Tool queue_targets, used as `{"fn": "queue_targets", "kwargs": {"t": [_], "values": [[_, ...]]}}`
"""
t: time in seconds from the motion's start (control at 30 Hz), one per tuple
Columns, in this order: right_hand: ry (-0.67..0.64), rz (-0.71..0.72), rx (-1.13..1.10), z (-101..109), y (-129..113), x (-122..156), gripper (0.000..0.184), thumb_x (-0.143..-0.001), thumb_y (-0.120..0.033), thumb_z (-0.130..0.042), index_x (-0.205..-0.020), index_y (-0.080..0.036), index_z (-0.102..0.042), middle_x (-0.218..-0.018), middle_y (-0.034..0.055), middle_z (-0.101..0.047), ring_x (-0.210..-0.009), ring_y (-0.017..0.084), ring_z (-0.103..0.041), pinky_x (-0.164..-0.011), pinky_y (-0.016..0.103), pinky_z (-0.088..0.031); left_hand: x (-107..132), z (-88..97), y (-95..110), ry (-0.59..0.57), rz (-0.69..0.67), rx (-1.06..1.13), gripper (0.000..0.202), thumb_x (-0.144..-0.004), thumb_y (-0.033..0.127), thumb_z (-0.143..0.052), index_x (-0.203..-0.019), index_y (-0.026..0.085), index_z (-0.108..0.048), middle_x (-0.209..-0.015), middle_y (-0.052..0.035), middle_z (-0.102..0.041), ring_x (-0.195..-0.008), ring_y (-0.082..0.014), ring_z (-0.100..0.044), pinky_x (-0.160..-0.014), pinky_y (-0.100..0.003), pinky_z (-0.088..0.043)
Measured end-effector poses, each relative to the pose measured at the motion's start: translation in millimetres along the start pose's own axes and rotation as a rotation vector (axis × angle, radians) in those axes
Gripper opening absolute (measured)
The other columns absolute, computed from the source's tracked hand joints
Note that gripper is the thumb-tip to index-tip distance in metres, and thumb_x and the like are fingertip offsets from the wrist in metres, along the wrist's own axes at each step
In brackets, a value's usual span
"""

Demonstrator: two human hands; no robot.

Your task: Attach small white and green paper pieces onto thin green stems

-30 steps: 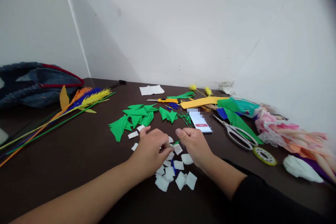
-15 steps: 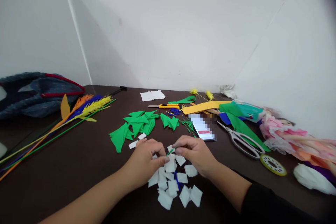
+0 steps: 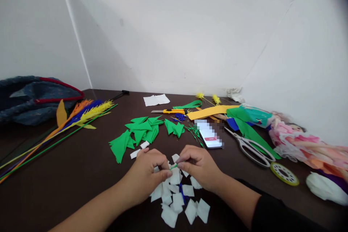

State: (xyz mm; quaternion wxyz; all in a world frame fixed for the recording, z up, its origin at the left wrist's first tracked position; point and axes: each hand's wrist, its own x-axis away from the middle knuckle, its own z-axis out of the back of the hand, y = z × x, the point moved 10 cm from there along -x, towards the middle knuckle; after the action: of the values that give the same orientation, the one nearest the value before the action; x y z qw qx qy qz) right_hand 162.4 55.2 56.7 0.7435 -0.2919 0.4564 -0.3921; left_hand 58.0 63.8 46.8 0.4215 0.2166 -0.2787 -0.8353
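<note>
Between my fingertips is a thin, twisted green paper strip (image 3: 173, 166). My left hand (image 3: 150, 170) pinches its left end, and my right hand (image 3: 198, 166) pinches the right end with thumb and forefinger. Both hands hover over a scatter of small white paper squares (image 3: 178, 200), with a bit of blue (image 3: 182, 193) showing among them. Beyond my left hand lie cut green paper pieces (image 3: 140, 130). A small bunch of thin twisted green strips (image 3: 192, 130) rests beside the phone (image 3: 208, 136).
A yellow utility knife (image 3: 174, 111) lies at the back with its blade out. Scissors (image 3: 255, 152) and a tape roll (image 3: 284, 174) are on the right, near dolls (image 3: 293, 134). Long-stemmed paper plumes (image 3: 89, 114) and a denim bag (image 3: 46, 98) occupy the left.
Both hands have shifted slightly left and down in the view, still pinching the green strip, which now lies flatter between the fingertips. The whole scene has moved a little with the camera.
</note>
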Motion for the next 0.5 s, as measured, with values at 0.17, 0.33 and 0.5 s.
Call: {"fn": "queue_targets", "kwargs": {"t": [0.17, 0.33, 0.5], "values": [[0.030, -0.036, 0.147, 3, -1, -1, 0.015, -0.073, -0.021, -0.057, -0.059, -0.017, -0.056, -0.059, -0.0013, -0.051, -0.056, 0.011, -0.048, -0.055, 0.023, -0.036, 2, 1.7, 11, 0.025, -0.075, -0.110, 0.011, -0.073, 0.021, -0.056, -0.062, 0.020, -0.056, -0.075, 0.0032, -0.061, -0.084, -0.0168, -0.053, -0.093, -0.045, -0.017], [0.074, -0.131, 0.133, 4, 5, -1, 0.022, -0.073, -0.022, -0.053, -0.053, -0.017, -0.047, -0.053, -0.0037, -0.045, -0.053, 0.010, -0.042, -0.053, 0.022, -0.033, 4, 3.7, 22, 0.073, -0.137, -0.184, 0.013, -0.072, 0.017, -0.054, -0.060, 0.019, -0.051, -0.073, 0.0033, -0.060, -0.082, -0.0159, -0.052, -0.090, -0.042, -0.020], [0.088, -0.240, 0.019, 0, 17, 2, 0.024, -0.075, -0.027, -0.050, -0.054, -0.017, -0.043, -0.051, -0.0044, -0.041, -0.051, 0.009, -0.038, -0.050, 0.021, -0.032, 7, 6.2, 32, 0.148, -0.192, -0.264, 0.015, -0.072, 0.016, -0.053, -0.058, 0.018, -0.049, -0.068, 0.0035, -0.057, -0.079, -0.0154, -0.051, -0.090, -0.042, -0.020]]}}
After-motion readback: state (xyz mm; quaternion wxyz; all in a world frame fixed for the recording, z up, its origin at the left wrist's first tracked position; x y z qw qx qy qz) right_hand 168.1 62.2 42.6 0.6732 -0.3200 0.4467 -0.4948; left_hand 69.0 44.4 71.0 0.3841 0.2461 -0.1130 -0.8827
